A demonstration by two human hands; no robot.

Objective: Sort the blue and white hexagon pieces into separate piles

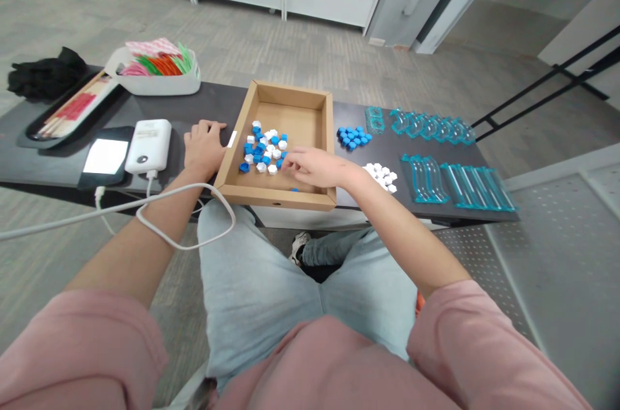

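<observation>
A shallow cardboard box holds a loose heap of small blue and white hexagonal pieces, mostly toward its left side. My right hand reaches over the box's right wall, its fingers bent down and closed at the right edge of the heap. Whatever lies between those fingertips is hidden, with blue pieces right beside them. One blue piece lies apart by the front wall. On the table just left of the box rests my left hand, open, its thumb pointing toward the box wall.
Right of the box sit blue pieces, white pieces and rows of clear teal plastic parts. To the left are a white power bank with a looping cable, a phone, a black tray and a white basket.
</observation>
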